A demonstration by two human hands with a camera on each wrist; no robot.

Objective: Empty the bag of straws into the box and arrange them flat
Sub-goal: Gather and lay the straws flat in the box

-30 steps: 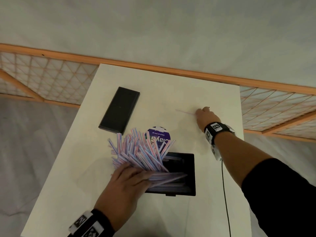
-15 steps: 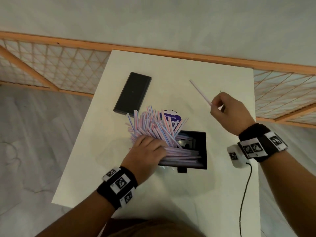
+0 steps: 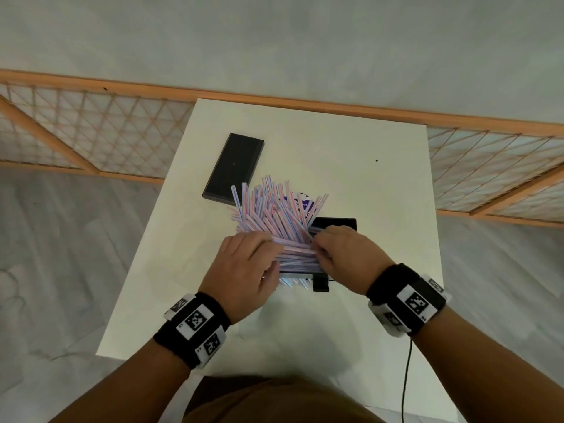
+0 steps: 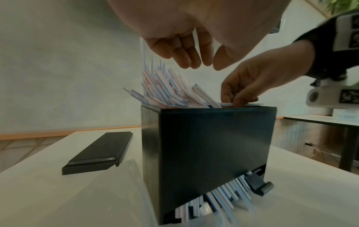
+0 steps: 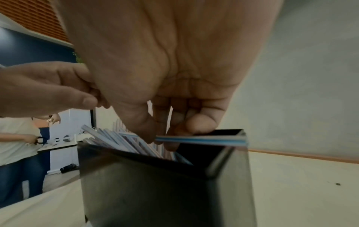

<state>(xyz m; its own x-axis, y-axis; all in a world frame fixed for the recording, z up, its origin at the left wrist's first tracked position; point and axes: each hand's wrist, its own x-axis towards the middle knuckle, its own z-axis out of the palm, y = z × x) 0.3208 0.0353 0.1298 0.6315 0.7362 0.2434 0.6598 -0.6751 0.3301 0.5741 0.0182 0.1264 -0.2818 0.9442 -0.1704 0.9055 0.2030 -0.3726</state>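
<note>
Black dispenser box mid-table, straws fanned out its top. Right hand pinches one straw at rim; left hand fingers loosely curled, over the pile. Lid toward far-left corner.

Dim, greenish indoor light — soft and even, with faint blurred shadows on the counter toward 6 o'clock. The head view bows straight lines at its edges. Both wrist views are grainy and stretched — the near palms loom out of focus, and straw tips at 6 o'clock smear.
</note>
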